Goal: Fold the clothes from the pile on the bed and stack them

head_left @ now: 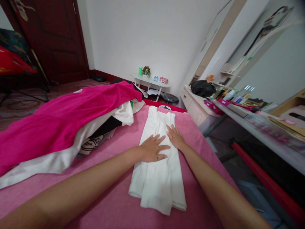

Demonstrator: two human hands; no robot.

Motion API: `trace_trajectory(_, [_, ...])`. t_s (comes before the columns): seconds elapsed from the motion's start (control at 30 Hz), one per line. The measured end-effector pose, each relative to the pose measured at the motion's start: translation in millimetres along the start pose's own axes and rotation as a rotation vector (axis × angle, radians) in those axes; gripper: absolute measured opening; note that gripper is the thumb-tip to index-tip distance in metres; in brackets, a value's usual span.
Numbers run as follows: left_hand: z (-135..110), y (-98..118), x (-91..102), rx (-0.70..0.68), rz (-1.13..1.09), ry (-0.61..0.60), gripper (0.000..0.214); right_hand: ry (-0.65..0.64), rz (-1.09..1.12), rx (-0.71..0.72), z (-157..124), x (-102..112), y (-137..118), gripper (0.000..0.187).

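Observation:
A white garment [156, 184], partly folded lengthwise, lies on the pink bed cover [114, 200] with its wider hem toward me. Its exact kind is hard to tell. My left hand [153, 149] rests flat on the middle of the cloth, fingers spread. Farther up, at the right edge of the same garment, my right hand [175, 136] lies with its fingers stretched over the fabric. Neither hand grips anything.
To the left is a heap of clothes with a bright pink garment [64, 111] on top. A small white table [152, 80] holds a potted plant [145, 71] by the wall. On the right stand a dresser [197, 108] and a cluttered desk [262, 127].

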State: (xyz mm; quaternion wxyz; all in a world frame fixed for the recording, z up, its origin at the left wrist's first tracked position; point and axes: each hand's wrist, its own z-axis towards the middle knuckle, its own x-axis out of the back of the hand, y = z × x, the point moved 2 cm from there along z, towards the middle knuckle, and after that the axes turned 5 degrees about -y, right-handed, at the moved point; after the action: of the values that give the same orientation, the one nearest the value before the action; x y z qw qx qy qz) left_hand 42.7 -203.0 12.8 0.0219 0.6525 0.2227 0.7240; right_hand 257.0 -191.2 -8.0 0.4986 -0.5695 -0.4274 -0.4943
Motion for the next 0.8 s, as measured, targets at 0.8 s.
trace_trajectory(0.8, [-96.2,55.9,20.7,0.072,-0.607,0.107,0.015,0.051,0.9,0.251,-176.4,31.6,-80.5,0.015])
